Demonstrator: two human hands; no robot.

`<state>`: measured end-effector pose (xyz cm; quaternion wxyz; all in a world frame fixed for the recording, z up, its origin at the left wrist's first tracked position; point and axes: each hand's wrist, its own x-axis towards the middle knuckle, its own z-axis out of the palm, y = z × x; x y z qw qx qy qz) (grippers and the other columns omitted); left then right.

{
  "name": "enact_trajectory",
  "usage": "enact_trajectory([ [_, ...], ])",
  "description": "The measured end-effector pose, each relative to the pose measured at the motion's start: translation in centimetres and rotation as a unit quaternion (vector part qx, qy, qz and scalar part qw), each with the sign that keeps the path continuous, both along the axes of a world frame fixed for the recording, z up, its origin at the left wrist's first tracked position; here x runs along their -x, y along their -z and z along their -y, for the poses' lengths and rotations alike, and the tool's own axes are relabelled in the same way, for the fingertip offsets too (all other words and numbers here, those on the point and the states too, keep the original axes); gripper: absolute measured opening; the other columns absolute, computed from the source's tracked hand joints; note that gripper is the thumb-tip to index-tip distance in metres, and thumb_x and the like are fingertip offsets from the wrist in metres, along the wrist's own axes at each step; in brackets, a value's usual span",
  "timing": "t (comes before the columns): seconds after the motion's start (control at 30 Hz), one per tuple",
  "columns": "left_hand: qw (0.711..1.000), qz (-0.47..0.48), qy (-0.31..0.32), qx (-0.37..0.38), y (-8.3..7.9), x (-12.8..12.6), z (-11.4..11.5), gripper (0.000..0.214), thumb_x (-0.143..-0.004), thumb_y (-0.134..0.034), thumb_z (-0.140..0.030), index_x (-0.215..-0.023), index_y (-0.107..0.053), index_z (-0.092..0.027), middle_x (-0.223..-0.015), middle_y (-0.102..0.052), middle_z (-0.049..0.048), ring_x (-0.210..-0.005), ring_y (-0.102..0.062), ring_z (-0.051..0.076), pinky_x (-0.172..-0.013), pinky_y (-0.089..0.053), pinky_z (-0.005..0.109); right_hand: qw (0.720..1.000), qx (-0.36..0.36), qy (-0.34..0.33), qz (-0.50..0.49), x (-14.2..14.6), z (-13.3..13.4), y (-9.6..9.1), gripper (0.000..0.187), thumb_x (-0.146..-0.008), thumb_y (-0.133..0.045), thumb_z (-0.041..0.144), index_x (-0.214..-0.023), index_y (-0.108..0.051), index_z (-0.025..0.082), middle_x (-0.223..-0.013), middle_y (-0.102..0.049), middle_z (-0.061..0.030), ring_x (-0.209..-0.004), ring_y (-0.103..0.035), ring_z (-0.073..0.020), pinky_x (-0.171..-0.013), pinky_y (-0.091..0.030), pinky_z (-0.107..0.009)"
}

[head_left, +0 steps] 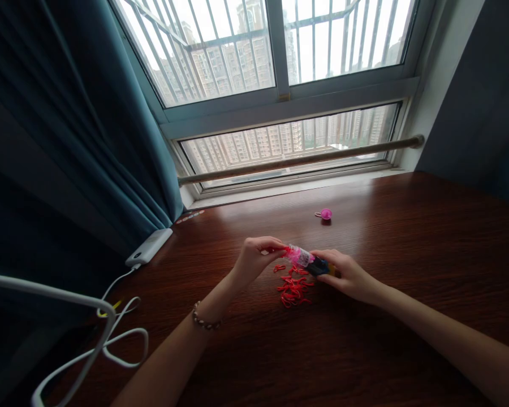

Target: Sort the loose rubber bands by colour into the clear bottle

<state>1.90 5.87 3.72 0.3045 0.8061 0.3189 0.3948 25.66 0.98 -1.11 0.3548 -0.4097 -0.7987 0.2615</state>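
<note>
My right hand [343, 274] grips a small clear bottle [306, 260] with a pink label and dark base, lying tilted toward the left. At the bottle's mouth my left hand [254, 259] pinches a small red elastic band [281, 249] between thumb and fingers. Just below both hands, a loose pile of red elastic bands [294, 287] lies on the dark wooden table [365, 350]. A beaded bracelet sits on my left wrist.
A pink bottle cap [324, 214] lies farther back near the window sill. A white power bank [149, 246] with a white cable [119, 339] sits at the table's left edge beside a teal curtain [93, 113]. A rod runs across the barred window.
</note>
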Motion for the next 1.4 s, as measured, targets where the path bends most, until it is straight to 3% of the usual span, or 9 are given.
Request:
enact_trajectory([
  [0.13,0.996,-0.059,0.027,-0.062,0.1,0.2,-0.1,0.017,-0.075,-0.061,-0.029,-0.077,-0.070,-0.014,-0.075,-0.066,0.0074,-0.064,-0.058,0.012,-0.058,-0.047,0.022,1.000,-0.016,-0.014,0.023,0.1,0.2,-0.5,0.045,-0.075,-0.059,0.023,-0.119,-0.049,0.021,-0.109,-0.058,-0.0080,-0.098,-0.050,-0.0226,-0.087,-0.039,-0.037],
  [0.27,0.996,-0.054,0.004,-0.077,-0.2,0.3,0.0,0.017,-0.076,-0.060,-0.030,-0.081,-0.070,-0.018,-0.082,-0.062,0.0077,-0.071,-0.057,0.014,-0.061,-0.046,0.023,1.000,-0.007,-0.013,0.017,0.2,0.4,-0.6,0.045,-0.075,-0.060,0.025,-0.119,-0.049,0.022,-0.108,-0.059,-0.0073,-0.095,-0.052,-0.0221,-0.084,-0.041,-0.035],
  [0.6,0.999,-0.047,-0.018,0.004,-0.4,0.1,0.2,0.021,-0.075,-0.059,-0.032,-0.085,-0.064,-0.014,-0.077,-0.064,0.0062,-0.069,-0.057,0.014,-0.065,-0.047,0.025,1.000,-0.003,-0.006,0.009,0.0,0.2,-0.1,0.047,-0.074,-0.062,0.031,-0.118,-0.051,0.022,-0.105,-0.061,-0.0076,-0.093,-0.055,-0.0223,-0.082,-0.043,-0.034],
  [0.87,1.000,-0.011,0.026,0.010,-1.2,0.0,0.7,0.019,-0.080,-0.052,-0.023,-0.091,-0.065,-0.014,-0.095,-0.058,0.0095,-0.084,-0.056,0.016,-0.072,-0.048,0.026,1.000,0.013,0.002,-0.013,-0.1,0.2,0.1,0.048,-0.074,-0.061,0.034,-0.118,-0.052,0.019,-0.104,-0.061,-0.0087,-0.092,-0.057,-0.0224,-0.081,-0.045,-0.034],
  [1.07,0.996,0.055,-0.010,0.076,-0.2,0.0,0.2,0.022,-0.074,-0.061,-0.025,-0.092,-0.061,-0.014,-0.086,-0.064,0.0063,-0.078,-0.060,0.016,-0.073,-0.050,0.028,1.000,0.002,0.006,-0.018,-0.1,0.2,0.0,0.048,-0.073,-0.062,0.034,-0.118,-0.052,0.020,-0.104,-0.061,-0.0090,-0.091,-0.057,-0.0225,-0.082,-0.044,-0.036],
  [1.23,0.999,0.041,-0.018,0.030,-0.1,0.0,0.3,0.016,-0.073,-0.062,-0.030,-0.077,-0.066,-0.015,-0.081,-0.066,0.0065,-0.074,-0.060,0.017,-0.069,-0.050,0.028,0.999,-0.032,-0.005,-0.007,0.0,0.5,-0.4,0.048,-0.073,-0.062,0.032,-0.119,-0.052,0.021,-0.103,-0.062,-0.0086,-0.089,-0.056,-0.0216,-0.080,-0.044,-0.034],
  [1.4,0.998,0.013,-0.032,-0.046,-0.4,0.0,0.4,0.015,-0.072,-0.063,-0.031,-0.074,-0.069,-0.018,-0.082,-0.063,0.0059,-0.074,-0.058,0.015,-0.067,-0.048,0.025,0.999,-0.044,-0.012,-0.004,0.1,0.6,-0.6,0.047,-0.074,-0.061,0.029,-0.119,-0.051,0.022,-0.106,-0.061,-0.0080,-0.091,-0.056,-0.0215,-0.081,-0.044,-0.034],
])
